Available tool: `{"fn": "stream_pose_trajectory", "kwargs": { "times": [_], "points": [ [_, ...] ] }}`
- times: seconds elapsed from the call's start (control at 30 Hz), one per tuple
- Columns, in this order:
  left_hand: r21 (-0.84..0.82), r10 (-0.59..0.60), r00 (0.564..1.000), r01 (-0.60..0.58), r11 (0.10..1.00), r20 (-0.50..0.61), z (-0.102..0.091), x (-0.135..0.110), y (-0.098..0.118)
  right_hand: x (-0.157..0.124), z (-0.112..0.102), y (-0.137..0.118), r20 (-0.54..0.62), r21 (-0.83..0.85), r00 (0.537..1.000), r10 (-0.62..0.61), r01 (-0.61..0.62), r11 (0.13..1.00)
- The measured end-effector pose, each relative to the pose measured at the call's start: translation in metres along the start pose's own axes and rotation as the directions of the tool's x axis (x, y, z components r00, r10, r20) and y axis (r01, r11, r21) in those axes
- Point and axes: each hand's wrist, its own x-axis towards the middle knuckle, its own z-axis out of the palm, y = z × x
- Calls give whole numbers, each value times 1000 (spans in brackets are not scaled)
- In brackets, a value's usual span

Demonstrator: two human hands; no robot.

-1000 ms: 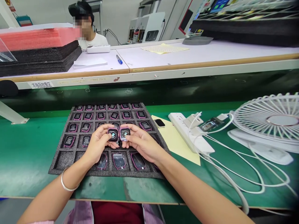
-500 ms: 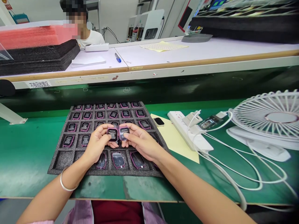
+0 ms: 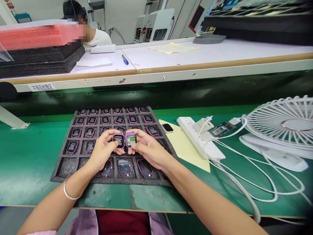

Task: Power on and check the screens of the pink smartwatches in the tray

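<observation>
Over foam tray (image 3: 64,165): watch (image 3: 131,139) in right hand (image 3: 146,149)

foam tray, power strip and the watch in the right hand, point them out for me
foam tray (image 3: 64,167), head view, on an unfilled pocket near its front left corner
power strip (image 3: 189,128), head view, on its white top face
watch in the right hand (image 3: 131,139), head view, on its lit screen

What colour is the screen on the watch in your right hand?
Mostly green and white, on the right-hand watch in the head view.

Head-worn camera, facing forward and down, near green workbench (image 3: 29,163)
</observation>
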Motion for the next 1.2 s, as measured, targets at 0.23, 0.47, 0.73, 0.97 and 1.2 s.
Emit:
{"fn": "stream_pose_trajectory", "kwargs": {
  "times": [0.23,0.47,0.73,0.97,1.2],
  "points": [
    [-7,-8,1000,8,1000,19,1,0,-3,3,0,1,-49,54,998,33,-30,998],
    [-51,-33,999,35,998,44,0,-1,0,3,0,0,-60,138,994,95,-86,987],
    [-57,-23,998,26,998,52,0,-2,1,2,-3,2,-25,91,998,63,-61,994],
    [-41,-12,999,14,999,50,0,-1,0,0,-1,1,-23,59,999,38,-36,998],
    [-47,-4,999,6,999,44,-1,-1,-1,0,-1,-1,-16,61,999,51,-50,997]
  ]
}}
